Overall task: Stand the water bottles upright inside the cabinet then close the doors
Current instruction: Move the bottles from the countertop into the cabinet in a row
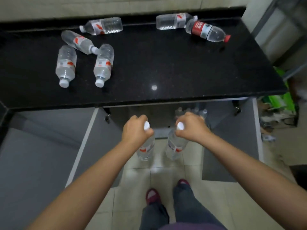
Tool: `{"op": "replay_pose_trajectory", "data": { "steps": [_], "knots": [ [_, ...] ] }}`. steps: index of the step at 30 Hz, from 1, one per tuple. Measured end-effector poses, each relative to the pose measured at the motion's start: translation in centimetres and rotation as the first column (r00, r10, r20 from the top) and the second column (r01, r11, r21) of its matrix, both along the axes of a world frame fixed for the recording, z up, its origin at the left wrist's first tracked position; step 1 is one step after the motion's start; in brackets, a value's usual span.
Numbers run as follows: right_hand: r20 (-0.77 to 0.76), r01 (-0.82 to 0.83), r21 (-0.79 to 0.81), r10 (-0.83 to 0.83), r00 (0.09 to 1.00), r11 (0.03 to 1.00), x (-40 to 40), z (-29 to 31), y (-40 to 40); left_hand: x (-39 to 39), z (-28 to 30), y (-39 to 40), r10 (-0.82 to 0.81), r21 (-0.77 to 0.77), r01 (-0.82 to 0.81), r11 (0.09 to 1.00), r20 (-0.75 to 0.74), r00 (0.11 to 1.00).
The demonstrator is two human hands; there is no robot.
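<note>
My left hand [135, 128] grips a clear water bottle [146, 151] by its white-capped neck, hanging upright in front of the open cabinet [149, 117]. My right hand [191, 127] holds a second bottle [175, 149] the same way. Both hang just outside the cabinet opening, above the floor. Several bottles [196, 112] stand upright inside at the right, partly hidden by my right hand. On the black countertop [157, 63] several bottles lie on their sides: a group at the left [66, 65] and two at the back right, one with a red label [207, 30].
The left cabinet door [93, 146] and the right cabinet door [232, 138] stand open on either side of me. My feet are on the tiled floor [136, 180] below. Green bags and clutter [280, 103] lie to the right of the counter.
</note>
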State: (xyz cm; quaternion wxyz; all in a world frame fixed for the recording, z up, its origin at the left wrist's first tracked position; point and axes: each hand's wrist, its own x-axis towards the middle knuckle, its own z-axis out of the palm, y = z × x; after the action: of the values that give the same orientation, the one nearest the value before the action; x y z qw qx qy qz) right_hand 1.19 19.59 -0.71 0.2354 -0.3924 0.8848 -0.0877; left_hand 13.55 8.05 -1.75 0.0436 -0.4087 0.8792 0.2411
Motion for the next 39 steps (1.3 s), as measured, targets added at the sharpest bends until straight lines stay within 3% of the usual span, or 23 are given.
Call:
{"op": "replay_pose_trajectory", "data": {
  "steps": [3,10,16,23,29,32,36,39],
  "knots": [
    [0.089,-0.025,0.124,0.014,0.996,0.992,-0.2,-4.9,1.9,-0.5,-4.1,1.5,0.019,0.088,-0.029,0.996,0.122,0.992],
    [0.135,0.052,0.167,-0.075,0.988,0.985,-5.7,-17.6,1.6,-5.6,-15.6,0.9,0.055,0.138,-0.094,0.986,0.266,0.962],
    [0.074,0.139,0.101,-0.147,0.986,0.985,-10.1,-32.7,-1.8,-9.6,-31.3,-1.7,0.122,0.146,-0.154,0.977,0.208,0.97],
    [0.013,0.171,0.009,-0.171,0.985,0.985,-14.1,-47.3,-6.7,-13.2,-45.5,-6.1,0.148,0.021,-0.151,0.988,0.119,0.982],
    [-0.057,0.121,-0.115,-0.128,0.99,0.986,-15.4,-51.0,-10.2,-15.0,-50.2,-8.9,0.178,-0.048,-0.175,0.983,0.053,0.983],
    [-0.09,0.055,-0.07,-0.061,0.994,0.996,-15.8,-50.8,-10.9,-15.6,-50.3,-9.9,0.183,-0.056,-0.179,0.982,0.091,0.979],
    [-0.173,-0.036,-0.037,0.029,0.985,0.999,-16.0,-51.7,-9.7,-15.3,-50.8,-10.5,-0.014,-0.263,0.076,0.962,0.227,0.974],
    [-0.181,-0.095,-0.027,0.089,0.979,0.995,-16.0,-52.1,-9.0,-14.6,-51.0,-11.4,-0.117,-0.24,0.169,0.956,0.215,0.97]
  ]
}}
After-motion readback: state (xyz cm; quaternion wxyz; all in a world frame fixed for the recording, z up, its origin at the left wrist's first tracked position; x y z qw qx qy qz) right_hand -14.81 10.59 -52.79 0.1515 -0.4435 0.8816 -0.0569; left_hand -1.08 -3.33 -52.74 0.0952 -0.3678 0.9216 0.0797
